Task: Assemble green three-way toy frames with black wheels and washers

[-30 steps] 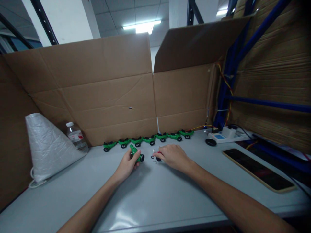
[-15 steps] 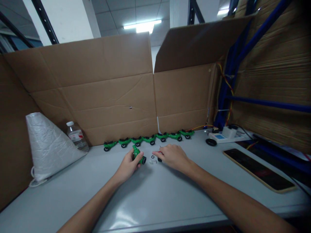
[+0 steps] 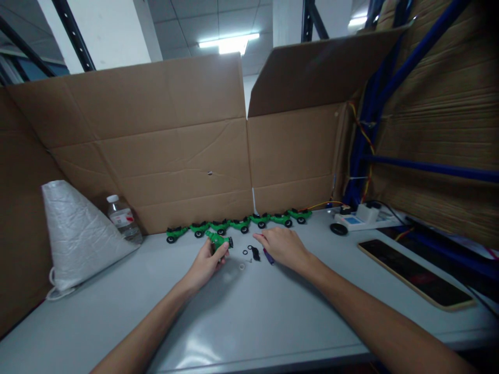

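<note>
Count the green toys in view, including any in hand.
8. Seven green toys stand in a row along the foot of the cardboard wall; the eighth green toy is in the left hand. Anything behind the hands would be hidden.

Near tabletop (image 3: 249, 322) open; obstacles: black part (image 3: 255, 253) mid-table, 7 green toys (image 3: 239, 224) behind, phone (image 3: 415, 272) at right.

The toy piece (image 3: 217, 239) at the frame's centre was bright green with a black end; the toy vehicles (image 3: 239, 225) above it were green too, with black tops and wheels. Right of centre, the small part (image 3: 255, 253) was black and the tool handle (image 3: 268, 256) dark purple. The worktop (image 3: 296, 317) was pale grey, the cardboard (image 3: 175, 156) brown. At left, the bag (image 3: 78, 239) was silvery white; at right, the rack (image 3: 417, 52) was blue, the phone (image 3: 413, 270) black with tan edges.
</note>
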Tool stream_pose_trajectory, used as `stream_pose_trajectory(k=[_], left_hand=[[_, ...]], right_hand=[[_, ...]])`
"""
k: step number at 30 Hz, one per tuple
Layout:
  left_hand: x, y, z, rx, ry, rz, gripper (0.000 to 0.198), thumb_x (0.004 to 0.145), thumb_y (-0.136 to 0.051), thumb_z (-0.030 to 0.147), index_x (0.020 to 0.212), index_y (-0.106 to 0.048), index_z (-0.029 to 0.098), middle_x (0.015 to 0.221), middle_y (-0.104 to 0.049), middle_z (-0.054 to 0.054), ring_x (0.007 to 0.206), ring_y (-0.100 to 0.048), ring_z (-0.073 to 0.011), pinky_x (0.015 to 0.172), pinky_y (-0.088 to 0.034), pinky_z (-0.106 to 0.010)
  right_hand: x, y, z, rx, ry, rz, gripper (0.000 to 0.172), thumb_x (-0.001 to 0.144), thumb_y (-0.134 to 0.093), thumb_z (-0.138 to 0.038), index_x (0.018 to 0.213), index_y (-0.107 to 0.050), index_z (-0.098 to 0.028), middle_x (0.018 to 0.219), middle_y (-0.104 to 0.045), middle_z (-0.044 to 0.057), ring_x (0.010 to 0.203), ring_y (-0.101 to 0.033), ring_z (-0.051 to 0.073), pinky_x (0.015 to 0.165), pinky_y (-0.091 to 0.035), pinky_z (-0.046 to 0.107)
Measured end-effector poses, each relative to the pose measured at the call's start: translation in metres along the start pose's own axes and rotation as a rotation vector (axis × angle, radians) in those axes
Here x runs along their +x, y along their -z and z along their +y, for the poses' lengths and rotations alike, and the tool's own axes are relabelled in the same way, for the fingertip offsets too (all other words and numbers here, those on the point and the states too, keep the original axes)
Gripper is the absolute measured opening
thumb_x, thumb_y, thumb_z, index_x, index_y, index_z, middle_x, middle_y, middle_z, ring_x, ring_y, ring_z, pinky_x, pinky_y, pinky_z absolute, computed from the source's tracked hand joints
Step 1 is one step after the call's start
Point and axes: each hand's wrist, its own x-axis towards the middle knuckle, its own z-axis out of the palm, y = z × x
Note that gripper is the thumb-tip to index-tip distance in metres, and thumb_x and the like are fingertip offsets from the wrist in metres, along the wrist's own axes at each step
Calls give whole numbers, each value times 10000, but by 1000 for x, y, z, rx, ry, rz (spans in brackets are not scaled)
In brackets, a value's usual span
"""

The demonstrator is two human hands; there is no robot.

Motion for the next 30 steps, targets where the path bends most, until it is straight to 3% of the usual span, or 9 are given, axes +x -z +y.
stream_pose_trajectory(k=[9,12,18,22,30], left_hand=[[0,1,2,16,31,-21,508,866,-716,652,956,-561,177,796,-622,-1,629,-528,-118,565,-376,-238],[0,1,-1,37,23,-40,503,872,-711,652,944,-564,176,774,-617,0,611,-519,-116,551,-372,-235],[1,1,-7,72,-13,-50,498,887,-697,648,955,-570,171,775,-608,3,590,-498,-106,516,-345,-222],[0,0,-5,78,-16,-71,495,884,-709,633,985,-579,166,787,-624,-4,598,-502,-108,521,-342,-219],[-1,0,-5,96,-39,-86,462,879,-726,602,976,-595,170,785,-638,-9,616,-525,-127,550,-365,-234]], right_hand=[[1,-5,-4,47,22,-13,574,1118,-279,-527,1110,-750,-199,1082,-787,152,1014,-753,288,855,-521,343],[4,-7,4,24,-42,-42,547,1125,-255,-485,1173,-712,-189,1112,-775,168,1042,-748,302,866,-522,360],[10,-17,34,-33,-164,-209,388,1085,-333,-216,1256,-660,-98,1194,-743,244,1113,-731,323,880,-529,380],[8,-20,32,-46,-146,-222,427,1005,-333,-49,1305,-633,-89,1195,-746,230,1111,-732,316,875,-534,383],[1,-14,21,-50,-86,-194,352,1028,-400,-100,1285,-640,-104,1203,-733,233,1093,-728,313,862,-532,367]])
